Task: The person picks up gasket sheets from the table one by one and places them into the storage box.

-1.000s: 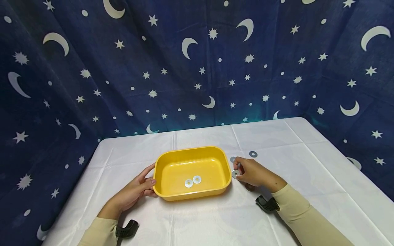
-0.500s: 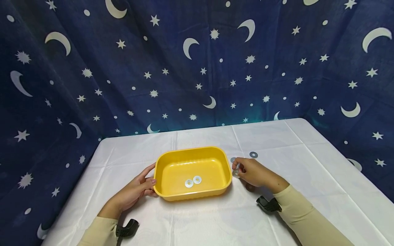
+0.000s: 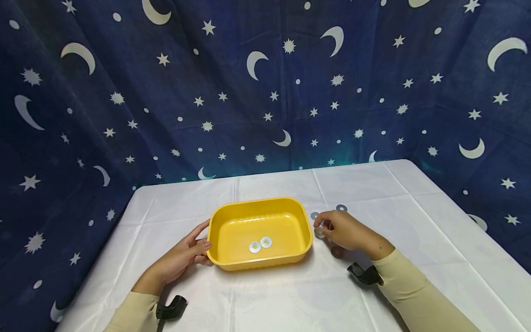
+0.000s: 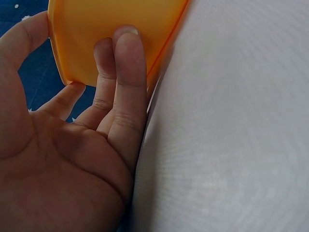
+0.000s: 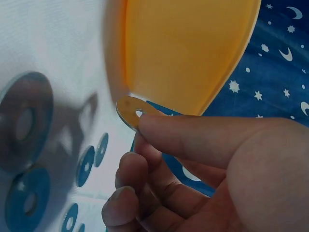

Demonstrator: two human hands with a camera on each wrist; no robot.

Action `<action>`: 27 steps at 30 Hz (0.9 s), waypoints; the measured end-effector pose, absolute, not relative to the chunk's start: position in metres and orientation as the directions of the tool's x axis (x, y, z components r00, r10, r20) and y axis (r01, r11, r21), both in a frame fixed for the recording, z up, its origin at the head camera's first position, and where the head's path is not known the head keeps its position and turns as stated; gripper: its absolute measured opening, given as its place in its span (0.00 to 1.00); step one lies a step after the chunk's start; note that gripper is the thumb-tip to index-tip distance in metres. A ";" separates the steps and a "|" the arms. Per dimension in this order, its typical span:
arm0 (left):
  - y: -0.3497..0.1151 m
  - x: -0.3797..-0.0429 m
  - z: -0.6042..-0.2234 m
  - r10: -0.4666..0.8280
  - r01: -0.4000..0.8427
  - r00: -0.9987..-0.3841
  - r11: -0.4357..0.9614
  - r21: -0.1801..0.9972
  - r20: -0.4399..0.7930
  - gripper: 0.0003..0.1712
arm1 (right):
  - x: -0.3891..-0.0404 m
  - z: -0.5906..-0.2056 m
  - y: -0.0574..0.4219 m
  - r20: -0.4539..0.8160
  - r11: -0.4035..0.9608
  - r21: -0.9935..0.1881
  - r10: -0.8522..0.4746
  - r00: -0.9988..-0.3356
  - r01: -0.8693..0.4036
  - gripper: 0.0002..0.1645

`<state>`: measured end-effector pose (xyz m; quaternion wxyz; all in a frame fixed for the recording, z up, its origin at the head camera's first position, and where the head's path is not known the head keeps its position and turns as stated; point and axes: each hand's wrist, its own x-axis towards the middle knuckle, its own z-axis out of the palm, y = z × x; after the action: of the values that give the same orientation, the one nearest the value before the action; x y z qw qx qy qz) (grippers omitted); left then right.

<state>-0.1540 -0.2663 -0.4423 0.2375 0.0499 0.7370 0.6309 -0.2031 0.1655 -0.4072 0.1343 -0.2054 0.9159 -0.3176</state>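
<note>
My right hand [image 3: 346, 229] pinches a flat metal washer [image 5: 126, 110] between thumb and fingers, just right of a yellow plastic tray [image 3: 259, 221]. The washer is tilted, and its hole shows beside the thumb tip. At the tray's left end, my left hand [image 3: 182, 258] holds it, with the thumb at the rim and fingers [image 4: 129, 63] against the outer wall. Inside the tray, one washer [image 3: 255, 247] and a second washer [image 3: 266, 242] lie side by side near the front wall.
Several more washers lie on the white cloth right of the tray, among them a grey washer [image 3: 341, 208] behind my right hand and a dark washer [image 3: 337, 251] below it. A blue star-patterned curtain [image 3: 265, 92] stands behind the white-covered table [image 3: 269, 299].
The right hand has pinched the washer by the tray and tipped it up from lying flat, drawing slightly right. The left hand and tray have stayed put.
</note>
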 end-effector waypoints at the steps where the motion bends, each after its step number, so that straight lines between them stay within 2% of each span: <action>1: -0.266 -0.154 -0.442 0.374 -0.226 -0.882 0.198 0.954 -0.287 0.44 | -0.203 -0.406 0.166 -0.107 0.713 -0.632 -0.468 -0.877 -0.303 0.10; 9: -0.267 -0.154 -0.443 0.368 -0.225 -0.885 0.202 0.953 -0.286 0.43 | -0.201 -0.395 0.168 -0.045 0.716 -0.615 -0.451 -0.891 -0.331 0.10; 20: -0.267 -0.155 -0.442 0.370 -0.222 -0.884 0.210 0.952 -0.287 0.44 | -0.195 -0.383 0.166 0.044 0.686 -0.663 -0.364 -0.930 -0.300 0.09; 27: -0.267 -0.155 -0.442 0.373 -0.226 -0.882 0.205 0.952 -0.289 0.44 | -0.188 -0.380 0.157 0.146 0.624 -0.705 -0.339 -0.929 -0.338 0.08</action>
<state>-0.1551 -0.2668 -0.4424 0.2380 0.0498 0.7388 0.6285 -0.1879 0.1573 -0.3796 0.0002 -0.1878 0.9011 -0.3909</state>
